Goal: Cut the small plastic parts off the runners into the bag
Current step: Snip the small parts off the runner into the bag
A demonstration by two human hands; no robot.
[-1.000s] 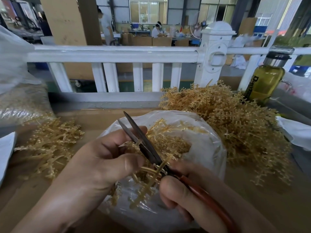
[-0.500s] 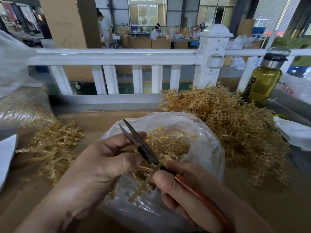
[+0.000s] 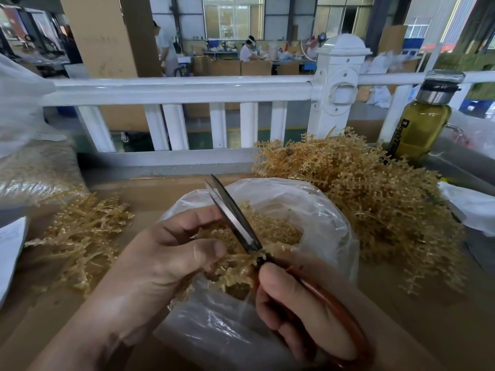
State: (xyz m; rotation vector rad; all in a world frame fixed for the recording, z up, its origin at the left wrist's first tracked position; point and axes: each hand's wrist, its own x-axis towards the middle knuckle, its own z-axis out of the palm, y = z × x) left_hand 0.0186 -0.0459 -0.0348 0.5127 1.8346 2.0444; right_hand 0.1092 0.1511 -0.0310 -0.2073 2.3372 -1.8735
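My left hand point(image 3: 171, 253) pinches a tan plastic runner point(image 3: 235, 266) between thumb and fingers, over the open mouth of a clear plastic bag point(image 3: 321, 226). My right hand point(image 3: 300, 311) grips scissors point(image 3: 235, 218) by their red-brown handles. The dark blades point up and away, slightly parted, and the runner sits near their pivot. Small cut tan parts point(image 3: 270, 226) lie heaped inside the bag.
A large pile of uncut tan runners point(image 3: 375, 199) lies at the right, a smaller pile point(image 3: 80, 234) at the left. A bottle of yellow liquid point(image 3: 420, 121) stands at the back right. A white railing point(image 3: 187, 89) runs behind the cardboard worktop. A filled plastic bag point(image 3: 32, 172) lies at the far left.
The scissor blades have swung more upright and closed further on the runner. My left hand has shifted the runner slightly; my right thumb has slid up along the handle.
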